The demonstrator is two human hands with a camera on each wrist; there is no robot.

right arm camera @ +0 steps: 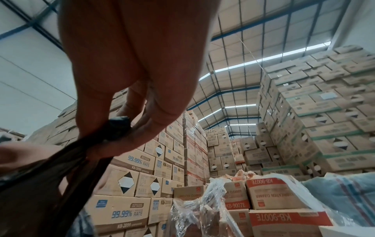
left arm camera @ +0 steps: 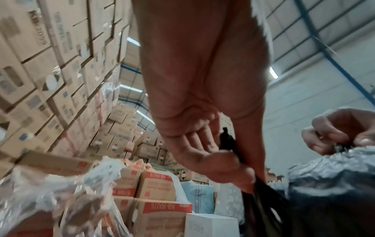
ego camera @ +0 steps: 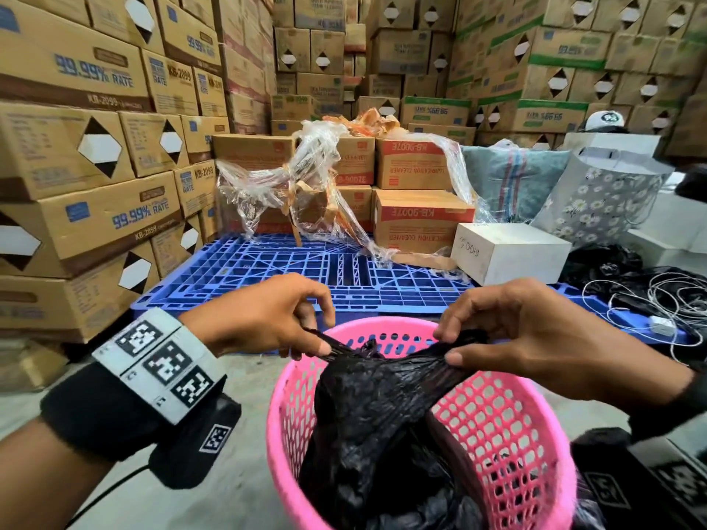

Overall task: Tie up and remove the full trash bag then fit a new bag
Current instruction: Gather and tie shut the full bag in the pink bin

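A: Head view: black trash bag (ego camera: pixel 382 411) seated in pink basket (ego camera: pixel 290 407) on the floor, in front of blue pallet (ego camera: pixel 267 269). Left hand (ego camera: pixel 264 315) pinching one gathered ear of the bag top, right hand (ego camera: pixel 535 334) pinching the other, both ears drawn taut and apart above the rim.

B: Step in hand?

A: Judged as tying, with no knot seen yet. Next move calls for crossing the two ears and tucking one under.

B: Left wrist view?

A: Left hand (left arm camera: pixel 202 128) curled, thumb and fingers clamped on a black strand of bag (left arm camera: pixel 334 184); right hand (left arm camera: pixel 336 129) opposite, likewise nipped shut on plastic.

B: Right wrist view?

A: Right hand (right arm camera: pixel 131 77) closed on a dark twisted ear (right arm camera: pixel 85 154); stacked cartons (right arm camera: pixel 125 206) behind.
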